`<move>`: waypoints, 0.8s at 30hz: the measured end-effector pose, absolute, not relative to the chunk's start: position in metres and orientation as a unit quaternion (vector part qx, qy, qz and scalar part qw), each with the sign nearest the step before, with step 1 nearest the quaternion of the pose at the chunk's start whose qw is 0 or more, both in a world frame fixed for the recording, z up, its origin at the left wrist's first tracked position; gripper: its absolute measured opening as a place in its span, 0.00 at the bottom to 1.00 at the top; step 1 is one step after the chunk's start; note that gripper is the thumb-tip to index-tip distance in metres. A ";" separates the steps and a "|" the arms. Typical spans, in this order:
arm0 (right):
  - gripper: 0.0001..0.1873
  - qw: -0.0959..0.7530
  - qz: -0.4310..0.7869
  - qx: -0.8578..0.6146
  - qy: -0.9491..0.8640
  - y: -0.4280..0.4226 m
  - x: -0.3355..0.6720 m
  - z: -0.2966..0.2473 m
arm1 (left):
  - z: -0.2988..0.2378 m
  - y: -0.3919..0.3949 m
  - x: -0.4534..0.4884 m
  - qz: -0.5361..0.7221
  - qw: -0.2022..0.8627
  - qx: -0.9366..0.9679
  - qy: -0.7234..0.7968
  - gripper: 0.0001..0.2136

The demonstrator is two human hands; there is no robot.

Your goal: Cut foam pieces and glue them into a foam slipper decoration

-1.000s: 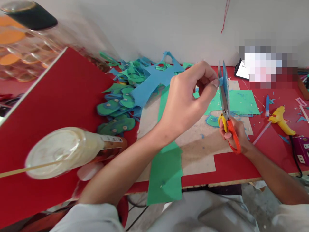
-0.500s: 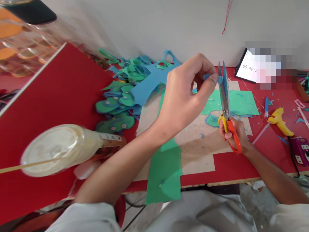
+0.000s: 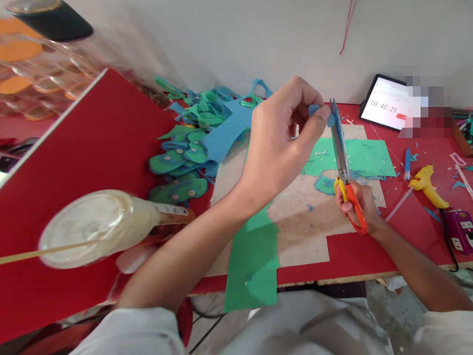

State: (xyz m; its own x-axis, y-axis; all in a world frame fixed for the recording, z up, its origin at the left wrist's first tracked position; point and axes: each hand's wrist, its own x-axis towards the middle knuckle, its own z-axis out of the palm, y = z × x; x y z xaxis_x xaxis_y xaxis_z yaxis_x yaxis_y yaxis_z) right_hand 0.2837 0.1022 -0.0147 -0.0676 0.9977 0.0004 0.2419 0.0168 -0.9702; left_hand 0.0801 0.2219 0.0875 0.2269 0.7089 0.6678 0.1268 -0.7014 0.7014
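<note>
Scissors (image 3: 343, 171) show grey metal blades (image 3: 338, 147) and yellow and orange-red handles (image 3: 356, 211).

Red worktop (image 3: 354, 251), beige paper (image 3: 299, 246). Over the front edge hangs a green sheet (image 3: 253, 266); towards the back edge, green cutouts (image 3: 168, 160) rimmed blue with pale dots. Scissors (image 3: 343, 170) with orange and yellow handles; a blue scrap (image 3: 314, 109). Near the right edge, a yellow glue gun (image 3: 428, 183) and purple socket box (image 3: 458, 223).
</note>
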 end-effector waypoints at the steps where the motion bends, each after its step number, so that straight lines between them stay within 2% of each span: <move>1: 0.42 0.420 0.447 -0.539 -0.578 0.102 0.284 -0.015 | 0.087 0.224 0.080 0.559 0.261 0.738 0.272 0.21; 7: 0.40 0.462 0.423 -0.526 -0.575 0.101 0.289 -0.028 | 0.089 0.225 0.080 0.595 0.285 0.711 0.245 0.18; 13: 0.38 0.524 0.440 -0.509 -0.522 0.107 0.287 -0.024 | 0.085 0.218 0.084 0.512 0.369 0.725 0.275 0.14; 18: 0.36 0.540 0.454 -0.484 -0.518 0.110 0.288 -0.025 | 0.076 0.228 0.083 0.514 0.346 0.731 0.288 0.15; 24: 0.40 0.552 0.499 -0.440 -0.503 0.110 0.285 -0.031 | 0.076 0.232 0.081 0.498 0.359 0.745 0.261 0.09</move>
State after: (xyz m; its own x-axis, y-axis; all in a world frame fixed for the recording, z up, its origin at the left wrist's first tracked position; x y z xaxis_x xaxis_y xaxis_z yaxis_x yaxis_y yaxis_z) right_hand 0.2847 0.1100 -0.0311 -0.0035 0.9932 0.1160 -0.1088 0.1149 -0.9874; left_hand 0.0814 0.2323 0.0757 0.3683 0.7461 0.5548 0.0306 -0.6061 0.7948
